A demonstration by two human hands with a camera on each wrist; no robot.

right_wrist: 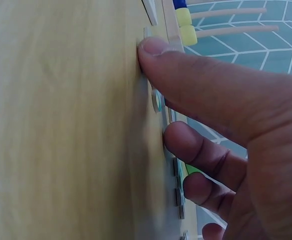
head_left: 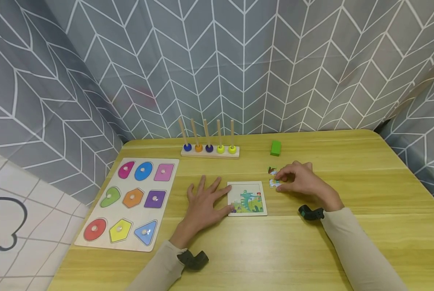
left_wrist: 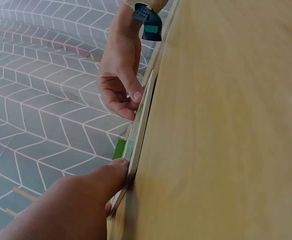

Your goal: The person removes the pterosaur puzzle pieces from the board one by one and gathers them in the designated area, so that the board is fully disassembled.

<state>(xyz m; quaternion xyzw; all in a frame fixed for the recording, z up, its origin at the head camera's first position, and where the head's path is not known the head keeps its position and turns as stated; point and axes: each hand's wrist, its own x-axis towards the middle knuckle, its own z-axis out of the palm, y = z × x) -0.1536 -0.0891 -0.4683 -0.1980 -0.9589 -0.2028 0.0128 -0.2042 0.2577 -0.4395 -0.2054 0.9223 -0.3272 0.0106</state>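
Observation:
A square puzzle board (head_left: 246,185) with a dinosaur picture lies on the table. My left hand (head_left: 204,206) has its fingers spread and straight, with the index fingertip and thumb touching the board's left edge. In the left wrist view, the left thumb (left_wrist: 117,167) presses on the board's rim. To the right of the board, my right hand (head_left: 302,180) is low over loose puzzle pieces. Its thumb and forefinger are bent about a small puzzle piece (head_left: 274,184), pinching it near the tabletop. Another puzzle piece (head_left: 272,170) lies just beyond. The right thumb (right_wrist: 185,70) partly hides the pieces in the right wrist view.
At the left lies a shape board (head_left: 120,220) with several knobbed shapes. A peg stand (head_left: 209,153) with upright wooden rods and coloured beads stands at the back. Behind the pieces lies a green block (head_left: 276,148). A grey patterned curtain (head_left: 231,72) hangs beyond the table.

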